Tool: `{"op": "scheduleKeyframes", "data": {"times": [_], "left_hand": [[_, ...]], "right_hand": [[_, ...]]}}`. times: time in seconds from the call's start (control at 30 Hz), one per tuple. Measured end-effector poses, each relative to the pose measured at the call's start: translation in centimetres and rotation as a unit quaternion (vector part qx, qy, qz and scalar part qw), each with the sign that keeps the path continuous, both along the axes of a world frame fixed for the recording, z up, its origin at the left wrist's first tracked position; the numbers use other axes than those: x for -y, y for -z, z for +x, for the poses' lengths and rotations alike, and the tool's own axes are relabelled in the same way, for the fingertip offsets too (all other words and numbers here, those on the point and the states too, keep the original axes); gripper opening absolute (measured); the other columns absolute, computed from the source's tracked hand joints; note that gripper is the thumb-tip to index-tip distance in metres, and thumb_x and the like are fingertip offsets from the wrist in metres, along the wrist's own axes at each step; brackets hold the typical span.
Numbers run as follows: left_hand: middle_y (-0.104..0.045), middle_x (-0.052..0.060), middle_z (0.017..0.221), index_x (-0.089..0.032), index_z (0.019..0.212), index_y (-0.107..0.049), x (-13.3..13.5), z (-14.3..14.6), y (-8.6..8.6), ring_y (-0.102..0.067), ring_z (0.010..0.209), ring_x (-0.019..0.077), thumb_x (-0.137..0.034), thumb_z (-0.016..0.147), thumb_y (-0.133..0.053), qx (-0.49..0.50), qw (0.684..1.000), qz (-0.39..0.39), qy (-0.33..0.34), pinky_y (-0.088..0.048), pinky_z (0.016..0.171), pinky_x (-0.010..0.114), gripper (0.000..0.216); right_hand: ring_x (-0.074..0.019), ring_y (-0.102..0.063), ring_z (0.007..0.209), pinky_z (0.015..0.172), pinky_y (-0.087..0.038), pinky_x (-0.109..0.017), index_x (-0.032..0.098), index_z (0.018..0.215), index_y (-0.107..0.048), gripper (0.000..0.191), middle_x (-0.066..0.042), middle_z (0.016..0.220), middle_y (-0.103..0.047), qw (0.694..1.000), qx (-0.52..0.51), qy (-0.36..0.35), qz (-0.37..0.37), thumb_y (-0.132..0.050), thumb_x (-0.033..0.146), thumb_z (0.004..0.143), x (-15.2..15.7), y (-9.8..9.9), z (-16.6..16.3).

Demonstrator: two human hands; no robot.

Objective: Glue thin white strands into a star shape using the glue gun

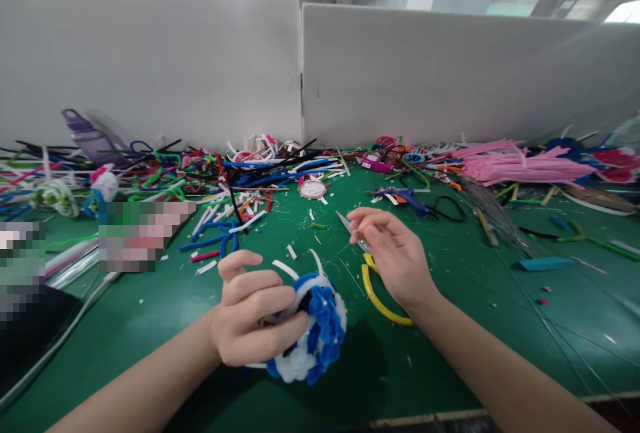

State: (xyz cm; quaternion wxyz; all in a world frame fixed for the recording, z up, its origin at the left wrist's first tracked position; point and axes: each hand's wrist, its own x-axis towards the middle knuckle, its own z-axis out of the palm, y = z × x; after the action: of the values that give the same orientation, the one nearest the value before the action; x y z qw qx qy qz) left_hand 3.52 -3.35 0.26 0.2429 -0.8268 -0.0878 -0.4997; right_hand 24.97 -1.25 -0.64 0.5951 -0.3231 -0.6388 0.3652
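My left hand (257, 313) is closed around the side of a rounded blue and white craft piece made of fuzzy pipe cleaners (327, 326). Flower-like clusters cover its near side, and white strip ends stick out at its top. To the right, my right hand (393, 256) hovers with thumb and fingertips drawn together; anything between them is too small to make out. Partly hidden beneath that hand lies a pair of yellow-handled scissors (379, 304), its pointed metal tip toward the upper left.
Cut pipe cleaners (215, 236) and white scraps litter the green table (480, 366). Behind are a blue glue gun (407, 198), a pink pipe-cleaner bundle (520, 165) and a purple bottle (90, 138). Pale partition boards (150, 66) stand at the back. A cable (65, 340) runs along the left.
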Motion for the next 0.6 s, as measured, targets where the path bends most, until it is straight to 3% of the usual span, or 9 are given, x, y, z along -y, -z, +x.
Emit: {"op": "scheduleKeyframes", "data": {"times": [0.1, 0.2, 0.3, 0.37, 0.43, 0.5, 0.6], "left_hand": [[-0.057, -0.003, 0.065, -0.023, 0.065, -0.062, 0.0, 0.0, 0.1, -0.05, 0.063, 0.0121, -0.009, 0.074, -0.055, -0.003, 1.0, -0.001, 0.0, -0.042, 0.078, 0.038, 0.018], [-0.057, -0.003, 0.065, -0.024, 0.066, -0.063, 0.0, -0.1, 0.2, -0.051, 0.065, 0.0126, -0.01, 0.073, -0.056, -0.006, 1.0, -0.005, -0.005, -0.042, 0.079, 0.037, 0.017], [-0.058, -0.003, 0.064, -0.025, 0.066, -0.063, 0.0, -0.3, 0.2, -0.051, 0.065, 0.0126, -0.01, 0.074, -0.054, -0.013, 1.0, -0.007, -0.009, -0.041, 0.08, 0.037, 0.019], [-0.058, -0.003, 0.063, -0.025, 0.065, -0.062, 0.0, -0.3, 0.1, -0.051, 0.065, 0.0125, -0.011, 0.074, -0.052, -0.019, 1.0, -0.005, -0.01, -0.041, 0.081, 0.037, 0.02], [-0.058, -0.003, 0.062, -0.025, 0.064, -0.062, 0.1, -0.2, 0.1, -0.051, 0.064, 0.0126, -0.011, 0.073, -0.053, -0.023, 1.0, -0.004, -0.009, -0.04, 0.082, 0.038, 0.019], [-0.058, -0.003, 0.062, -0.025, 0.062, -0.062, 0.1, -0.1, 0.0, -0.051, 0.064, 0.0125, -0.011, 0.072, -0.054, -0.018, 1.0, -0.001, -0.007, -0.038, 0.082, 0.038, 0.019], [-0.058, -0.003, 0.062, -0.024, 0.061, -0.061, 0.2, 0.1, 0.0, -0.052, 0.063, 0.0124, -0.011, 0.074, -0.053, -0.008, 1.0, 0.0, -0.007, -0.038, 0.08, 0.037, 0.02]], "right_hand": [[-0.0148, -0.057, 0.071, 0.067, -0.047, -0.033, 0.023, 0.082, -0.044, 0.011, 0.0, 0.071, -0.058, 0.987, -0.081, -0.095, -0.099, -0.041, 0.033, 0.087, -0.5, 0.1, -0.1], [-0.0098, -0.039, 0.042, 0.048, -0.038, -0.026, 0.024, 0.081, -0.04, 0.014, 0.009, 0.047, -0.031, 0.979, -0.074, -0.123, -0.147, -0.037, 0.035, 0.088, -0.4, 0.2, -0.1], [-0.0075, -0.029, 0.045, 0.045, -0.027, -0.022, 0.023, 0.089, -0.048, 0.015, 0.008, 0.054, -0.028, 0.988, 0.046, -0.094, -0.11, -0.048, 0.037, 0.084, 0.2, 0.3, 0.0], [-0.0075, -0.03, 0.05, 0.047, -0.026, -0.022, 0.022, 0.099, -0.054, 0.026, 0.007, 0.059, -0.034, 0.984, 0.16, -0.061, -0.054, -0.059, 0.037, 0.077, 0.8, 0.2, -0.1], [-0.0073, -0.031, 0.051, 0.049, -0.028, -0.023, 0.022, 0.093, -0.061, 0.022, 0.006, 0.059, -0.039, 0.969, 0.243, -0.047, -0.002, -0.062, 0.035, 0.075, 1.2, 0.0, -0.2], [-0.0071, -0.035, 0.052, 0.051, -0.03, -0.022, 0.021, 0.08, -0.064, 0.012, 0.005, 0.059, -0.046, 0.96, 0.273, -0.046, 0.025, -0.059, 0.033, 0.078, 1.4, 0.0, -0.4], [-0.0072, -0.038, 0.052, 0.05, -0.031, -0.022, 0.02, 0.075, -0.062, 0.015, 0.003, 0.062, -0.051, 0.97, 0.242, 0.007, 0.018, -0.054, 0.031, 0.082, 1.1, 0.1, -0.3]]}}
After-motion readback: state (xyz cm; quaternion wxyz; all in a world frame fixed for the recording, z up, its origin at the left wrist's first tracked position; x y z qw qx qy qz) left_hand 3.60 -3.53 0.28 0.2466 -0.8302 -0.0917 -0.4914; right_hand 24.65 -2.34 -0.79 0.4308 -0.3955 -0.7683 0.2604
